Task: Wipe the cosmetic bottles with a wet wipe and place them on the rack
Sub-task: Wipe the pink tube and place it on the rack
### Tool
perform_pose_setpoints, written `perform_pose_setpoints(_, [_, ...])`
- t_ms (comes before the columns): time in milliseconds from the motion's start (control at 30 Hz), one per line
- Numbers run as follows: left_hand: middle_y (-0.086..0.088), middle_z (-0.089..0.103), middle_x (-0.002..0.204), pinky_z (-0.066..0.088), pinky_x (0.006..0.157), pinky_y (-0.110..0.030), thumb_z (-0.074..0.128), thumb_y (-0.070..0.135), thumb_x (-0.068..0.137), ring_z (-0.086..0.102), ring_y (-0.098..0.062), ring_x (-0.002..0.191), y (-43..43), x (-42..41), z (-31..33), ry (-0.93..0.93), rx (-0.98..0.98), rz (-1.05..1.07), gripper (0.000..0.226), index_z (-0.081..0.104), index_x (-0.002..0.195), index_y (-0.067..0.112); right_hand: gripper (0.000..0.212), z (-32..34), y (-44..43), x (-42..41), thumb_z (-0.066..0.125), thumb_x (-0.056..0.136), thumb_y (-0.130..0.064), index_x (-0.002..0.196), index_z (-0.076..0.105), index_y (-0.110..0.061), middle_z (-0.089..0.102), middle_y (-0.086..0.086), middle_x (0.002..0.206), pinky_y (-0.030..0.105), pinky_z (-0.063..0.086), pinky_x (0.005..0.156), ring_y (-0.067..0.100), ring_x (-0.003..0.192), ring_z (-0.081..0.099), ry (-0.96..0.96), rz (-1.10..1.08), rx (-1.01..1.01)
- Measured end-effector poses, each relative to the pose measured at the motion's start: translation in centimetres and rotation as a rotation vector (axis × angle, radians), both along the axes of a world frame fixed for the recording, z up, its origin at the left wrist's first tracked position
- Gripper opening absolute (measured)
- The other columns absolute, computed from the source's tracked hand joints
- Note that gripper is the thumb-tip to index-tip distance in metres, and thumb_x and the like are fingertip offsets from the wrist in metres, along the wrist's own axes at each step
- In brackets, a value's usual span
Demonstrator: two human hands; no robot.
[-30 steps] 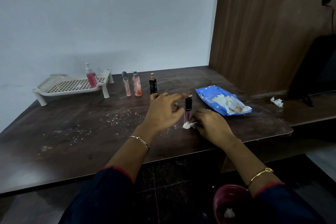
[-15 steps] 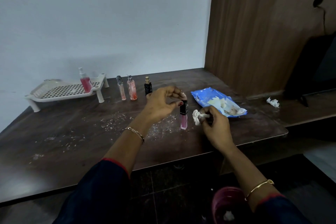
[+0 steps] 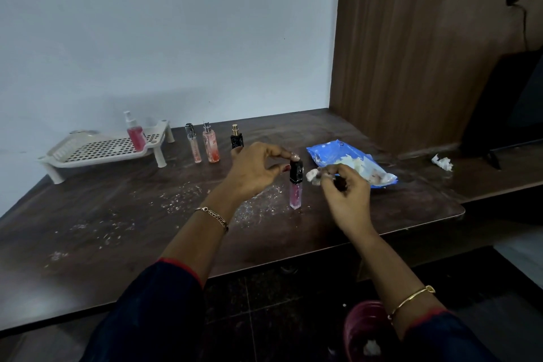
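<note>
Hands work over the right-centre area of the dark wooden surface (image 3: pixel 88 244). Left hand (image 3: pixel 252 170): grip narrow, thumb and fingertips pinched on the black cap of the pink lip-gloss bottle (image 3: pixel 295 185). The bottle is upright; whether its base touches the surface cannot be determined. Right hand (image 3: pixel 346 200): grip closed on a crumpled wet wipe (image 3: pixel 314 176), held just beside the cap, not touching it.

Rack (image 3: pixel 100 153): white, perforated, on legs, located at the far left of the surface near the wall. One pink spray bottle (image 3: pixel 135 132) stands upright on its right end; the remaining rack deck is open.

Three bottles stand upright in a row between the rack and the hands: a slim clear bottle (image 3: pixel 193 142), a pink-orange bottle (image 3: pixel 211 142) and a black bottle (image 3: pixel 236 138) with a gold cap. The first two are close together; the black one stands apart, just behind the left hand.

Blue wipes packet (image 3: pixel 332 153): lies open just behind the right hand, near the wooden side panel (image 3: pixel 411 53).

White debris is scattered on the central and left areas of the surface. The near edge runs below both forearms; the right corner is rounded. The path from the held bottle to the rack passes in front of the bottle row and is unobstructed.
</note>
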State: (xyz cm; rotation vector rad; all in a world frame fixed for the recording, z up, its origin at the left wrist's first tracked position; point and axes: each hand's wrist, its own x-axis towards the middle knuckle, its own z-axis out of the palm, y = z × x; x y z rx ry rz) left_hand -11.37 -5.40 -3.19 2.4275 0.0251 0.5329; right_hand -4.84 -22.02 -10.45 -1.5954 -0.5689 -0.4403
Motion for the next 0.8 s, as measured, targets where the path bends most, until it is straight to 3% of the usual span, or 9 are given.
perform_pose_setpoints(133, [0.031, 0.063, 0.1, 0.029, 0.109, -0.05, 0.068, 0.021, 0.081, 0.053, -0.006, 0.117, 0.3, 0.5, -0.8, -0.037, 0.047, 0.011, 0.032, 0.066, 0.097, 0.048, 0.011, 0.8, 0.6, -0.1, 0.074, 0.078, -0.011, 0.077, 0.064, -0.012, 0.068, -0.009, 0.078, 0.017, 0.047, 0.072, 0.001, 0.075, 0.063, 0.027, -0.038, 0.063])
perform_pose_setpoints(233, [0.021, 0.067, 0.108, 0.021, 0.108, -0.041, 0.067, 0.019, 0.082, 0.053, -0.003, 0.115, -0.1, 0.4, -0.8, -0.069, 0.133, 0.068, 0.027, 0.069, 0.101, 0.039, 0.018, 1.4, 1.6, -0.1, 0.076, 0.075, -0.007, 0.08, 0.063, -0.019, 0.065, -0.014, 0.079, 0.012, 0.045, 0.07, -0.005, 0.072, 0.059, 0.071, -0.026, 0.101])
perform_pose_setpoints(333, [0.017, 0.07, 0.105, 0.019, 0.098, -0.033, 0.069, 0.017, 0.081, 0.054, 0.0, 0.106, -0.5, 0.0, -0.8, -0.119, 0.133, 0.102, 0.022, 0.072, 0.096, 0.032, 0.017, 1.2, 2.4, 0.3, 0.078, 0.073, -0.012, 0.073, 0.063, -0.021, 0.069, -0.005, 0.078, 0.023, 0.05, 0.072, 0.007, 0.075, 0.063, 0.08, -0.018, 0.058])
perform_pose_setpoints(433, [0.015, 0.072, 0.098, 0.018, 0.098, -0.032, 0.072, 0.019, 0.079, 0.06, -0.005, 0.103, -0.3, 0.1, -1.0, -0.137, 0.118, 0.093, 0.014, 0.073, 0.09, 0.028, 0.022, 0.6, 2.7, 0.6, 0.077, 0.072, -0.012, 0.064, 0.057, -0.013, 0.068, 0.003, 0.075, 0.038, 0.052, 0.069, 0.02, 0.074, 0.064, 0.045, -0.032, 0.008])
perform_pose_setpoints(567, [0.018, 0.072, 0.093, 0.024, 0.108, -0.04, 0.076, 0.022, 0.074, 0.063, -0.005, 0.101, 0.0, 0.4, -1.2, -0.141, 0.092, 0.073, 0.014, 0.073, 0.085, 0.03, 0.024, -0.1, 2.5, 0.9, 0.076, 0.071, -0.007, 0.062, 0.054, -0.004, 0.067, -0.008, 0.072, 0.04, 0.051, 0.064, 0.02, 0.071, 0.063, 0.003, -0.041, -0.086])
perform_pose_setpoints(667, [0.025, 0.067, 0.084, 0.04, 0.101, -0.051, 0.077, 0.021, 0.072, 0.066, -0.005, 0.095, 0.3, 0.5, -1.9, -0.14, 0.033, 0.055, 0.014, 0.073, 0.083, 0.029, 0.019, -0.9, 1.9, 0.5, 0.075, 0.07, -0.007, 0.06, 0.059, -0.006, 0.066, -0.004, 0.069, 0.032, 0.051, 0.067, 0.015, 0.069, 0.061, -0.021, -0.054, -0.212])
perform_pose_setpoints(733, [0.027, 0.065, 0.083, 0.044, 0.098, -0.05, 0.076, 0.016, 0.073, 0.066, -0.002, 0.092, 0.3, 0.4, -2.2, -0.153, -0.005, 0.046, 0.017, 0.073, 0.084, 0.029, 0.031, -1.3, 1.5, -0.1, 0.074, 0.07, -0.006, 0.054, 0.052, -0.02, 0.063, -0.002, 0.067, 0.017, 0.045, 0.065, 0.012, 0.065, 0.057, -0.027, -0.074, -0.294])
perform_pose_setpoints(800, [0.021, 0.069, 0.089, 0.047, 0.098, -0.043, 0.075, 0.011, 0.074, 0.065, 0.003, 0.088, 0.0, 0.3, -2.1, -0.171, -0.02, 0.038, 0.018, 0.074, 0.084, 0.026, 0.033, -1.7, 1.2, -0.3, 0.075, 0.069, -0.008, 0.053, 0.052, -0.025, 0.064, -0.002, 0.066, 0.017, 0.044, 0.065, 0.01, 0.064, 0.057, -0.015, -0.075, -0.386])
